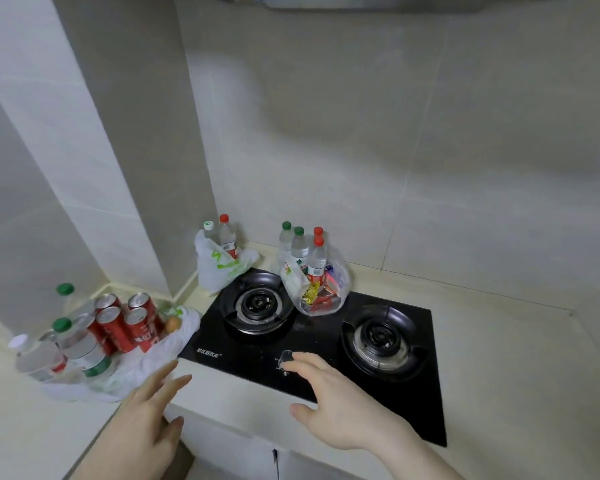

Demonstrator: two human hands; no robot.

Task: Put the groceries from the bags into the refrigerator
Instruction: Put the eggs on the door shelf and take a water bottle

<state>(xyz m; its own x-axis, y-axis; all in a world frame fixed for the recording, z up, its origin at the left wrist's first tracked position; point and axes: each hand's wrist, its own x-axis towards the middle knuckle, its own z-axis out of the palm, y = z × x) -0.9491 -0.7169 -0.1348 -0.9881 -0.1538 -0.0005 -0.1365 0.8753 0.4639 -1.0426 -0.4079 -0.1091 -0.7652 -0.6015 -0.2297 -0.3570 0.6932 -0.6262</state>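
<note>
Beyond our fingers, on the table, the groceries wait in three plastic bags, none unpacked yet as far as we can judge. Our left hand (146, 407) reaches forward with its fingers straight and released, holding nothing, and just ahead of its fingertips lies the nearest bag (142, 362), slumped open so the red cans (125, 322) and the green-capped bottles (80, 344) inside it stand exposed for easy picking; a small round orange-brown item (172, 323) sits at its far edge. Our right hand (329, 403) hovers over the front of the black stove (326, 344), fingers loosely spread and gripping nothing, its tips close by the stove knob (286, 358); whether they touch it we cannot tell. Farther past those fingertips a clear bag (321, 289) of bottles and bright snack packets rests between the two burners, propped upright by its own contents. Left of it, a white bag (219, 268) leans in the wall corner, which keeps its two bottles standing. No refrigerator shows, so we judge that everything must be carried away from here.
</note>
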